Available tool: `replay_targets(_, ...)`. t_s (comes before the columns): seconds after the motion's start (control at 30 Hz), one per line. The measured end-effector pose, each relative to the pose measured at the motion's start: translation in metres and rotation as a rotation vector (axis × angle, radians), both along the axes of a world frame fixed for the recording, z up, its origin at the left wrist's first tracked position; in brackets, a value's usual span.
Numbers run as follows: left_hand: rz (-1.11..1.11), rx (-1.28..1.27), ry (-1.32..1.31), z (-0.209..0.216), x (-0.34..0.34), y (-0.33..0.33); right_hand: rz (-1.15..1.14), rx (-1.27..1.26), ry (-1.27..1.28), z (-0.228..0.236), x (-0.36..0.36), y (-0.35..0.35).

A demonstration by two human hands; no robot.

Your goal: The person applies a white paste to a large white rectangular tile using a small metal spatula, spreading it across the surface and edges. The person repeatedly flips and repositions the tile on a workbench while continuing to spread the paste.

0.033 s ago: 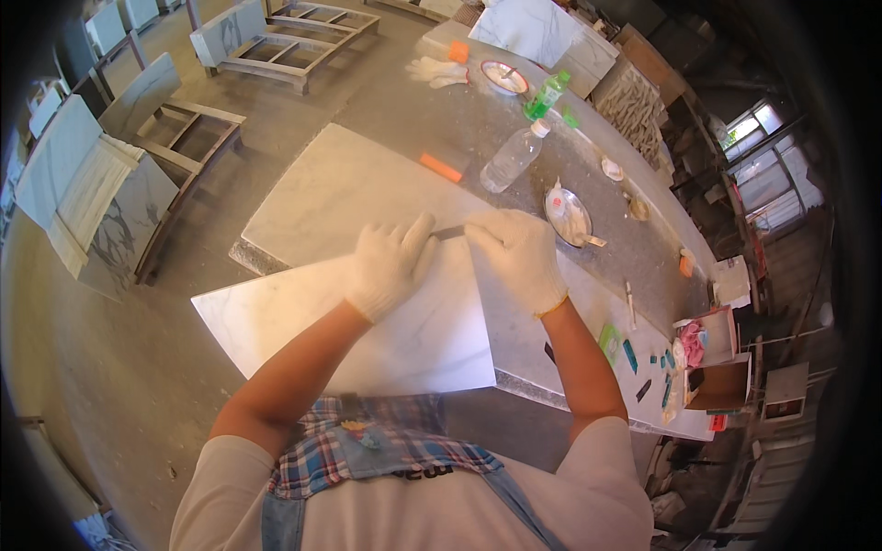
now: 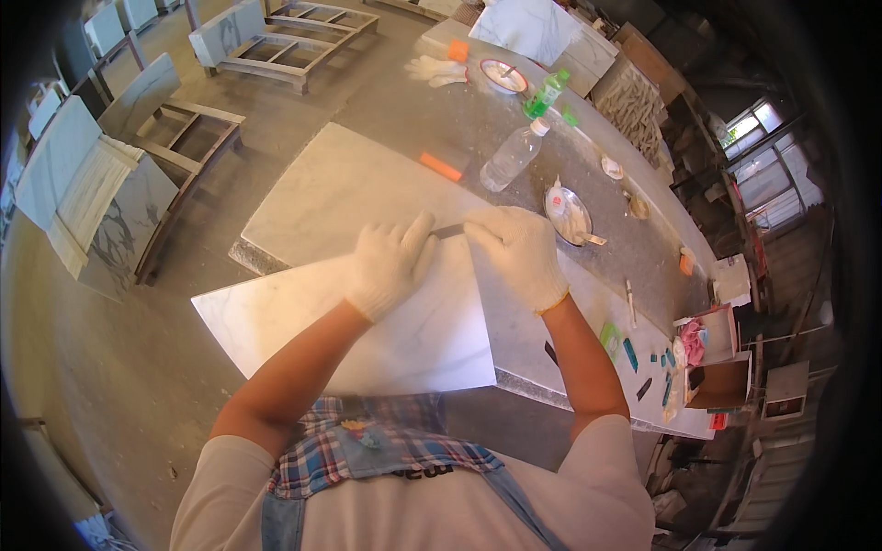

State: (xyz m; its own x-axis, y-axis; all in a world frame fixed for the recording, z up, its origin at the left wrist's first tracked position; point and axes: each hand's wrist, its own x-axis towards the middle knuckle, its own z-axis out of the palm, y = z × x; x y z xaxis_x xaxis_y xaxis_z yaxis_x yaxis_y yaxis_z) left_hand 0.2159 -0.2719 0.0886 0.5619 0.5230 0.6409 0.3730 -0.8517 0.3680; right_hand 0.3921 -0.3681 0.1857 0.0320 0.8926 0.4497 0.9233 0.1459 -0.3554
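Note:
A white marble tile [image 2: 413, 340] with faint grey veins lies tilted in front of me, overlapping a larger pale stone slab [image 2: 340, 188]. Along its far edge, a thin dark flat strip [image 2: 448, 231] spans the gap between my two gloved hands. My left hand [image 2: 388, 264] rests above the tile, fingers closed on the strip's left end. At the tile's far right corner, my right hand [image 2: 516, 250] pinches the other end. Both wear off-white knitted gloves, and the covered ends of the strip are hidden. What the strip is made of, I cannot tell.
Beyond my hands are an orange block [image 2: 441, 166], a clear plastic bottle [image 2: 514, 158], a green bottle [image 2: 548, 95] and a metal dish [image 2: 570, 217] of pale paste. Several small teal pieces [image 2: 630, 354] lie at right. Slabs lean on wooden racks [image 2: 188, 138] at left.

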Motion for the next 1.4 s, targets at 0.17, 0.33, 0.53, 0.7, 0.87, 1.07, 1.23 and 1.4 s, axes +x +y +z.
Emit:
replay_targets(0.17,0.015,0.004,0.003,-0.003,0.001,0.000,0.005,0.024,-0.067,-0.001,-0.001,0.002)
replay_targets(0.33,0.022,0.022,0.017,-0.004,0.004,0.001,-0.064,0.103,-0.067,-0.018,-0.007,-0.006)
replay_targets(0.53,0.000,0.005,-0.024,-0.003,0.004,0.001,-0.099,0.116,-0.057,-0.025,-0.010,-0.009)
replay_targets(0.7,-0.001,0.029,-0.096,-0.005,0.006,0.002,-0.133,0.098,-0.065,-0.027,-0.013,-0.012)
replay_targets(0.87,-0.007,0.019,-0.086,-0.005,0.006,0.003,-0.213,0.006,-0.033,-0.029,-0.019,-0.019)
replay_targets(1.07,0.001,0.028,0.002,-0.006,0.004,0.002,-0.240,-0.025,-0.003,-0.030,-0.023,-0.027)
replay_targets(1.23,0.003,-0.029,0.018,-0.008,0.005,0.002,-0.259,-0.104,0.173,-0.033,-0.019,-0.043)
replay_targets(1.4,0.016,-0.027,0.011,-0.010,0.007,0.001,-0.466,-0.135,0.564,-0.038,0.005,-0.065)
